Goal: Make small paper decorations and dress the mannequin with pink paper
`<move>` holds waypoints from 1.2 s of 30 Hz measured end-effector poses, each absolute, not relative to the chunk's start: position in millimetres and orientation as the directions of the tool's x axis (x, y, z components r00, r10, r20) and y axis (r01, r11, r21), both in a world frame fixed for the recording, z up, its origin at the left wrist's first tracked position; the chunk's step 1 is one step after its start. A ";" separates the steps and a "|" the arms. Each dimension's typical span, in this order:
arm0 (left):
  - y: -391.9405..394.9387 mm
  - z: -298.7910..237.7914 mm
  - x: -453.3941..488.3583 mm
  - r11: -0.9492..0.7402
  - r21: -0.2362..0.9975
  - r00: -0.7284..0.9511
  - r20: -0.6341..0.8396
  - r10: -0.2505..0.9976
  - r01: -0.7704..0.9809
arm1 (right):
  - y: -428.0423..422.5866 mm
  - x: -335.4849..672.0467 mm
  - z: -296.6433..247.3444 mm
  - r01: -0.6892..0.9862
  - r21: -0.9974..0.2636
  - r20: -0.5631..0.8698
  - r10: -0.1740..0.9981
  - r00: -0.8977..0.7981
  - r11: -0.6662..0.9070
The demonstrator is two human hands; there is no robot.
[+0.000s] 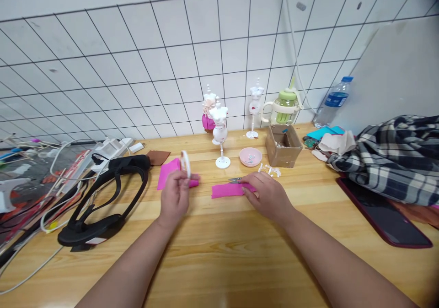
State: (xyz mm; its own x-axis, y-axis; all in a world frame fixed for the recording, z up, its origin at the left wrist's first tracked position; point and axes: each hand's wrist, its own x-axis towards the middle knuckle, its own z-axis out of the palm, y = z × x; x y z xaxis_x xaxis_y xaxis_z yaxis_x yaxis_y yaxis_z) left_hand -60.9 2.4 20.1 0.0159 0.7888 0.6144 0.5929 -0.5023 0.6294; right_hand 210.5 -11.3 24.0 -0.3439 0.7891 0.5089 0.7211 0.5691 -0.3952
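Head view: a wooden table (pixel 219 253) stands against a white tiled wall (pixel 137 70), with small white dress forms (pixel 220 129) at the far side. The left hand (pixel 174 196) is raised, its fingers closed on an upright white ring (pixel 185 163) above a pink cloth (pixel 166 173). The right hand (pixel 269 196) lies palm down to the right, its fingers spread flat on the right end of a pink strip (pixel 226 191) at mid-table, with small snips (pixel 235 180) just beyond it.

We identify two bare hands: the left hand (pixel 174 197) and the right hand (pixel 269 197). We record both forearms as uncovered along their whole visible length, down to the lower frame edge.
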 end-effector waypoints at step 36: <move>-4.9 20.8 -35.6 -0.879 -0.042 0.768 0.506 0.392 0.475 | -35.4 190.1 27.4 0.348 -0.635 0.589 0.724 -0.359 0.690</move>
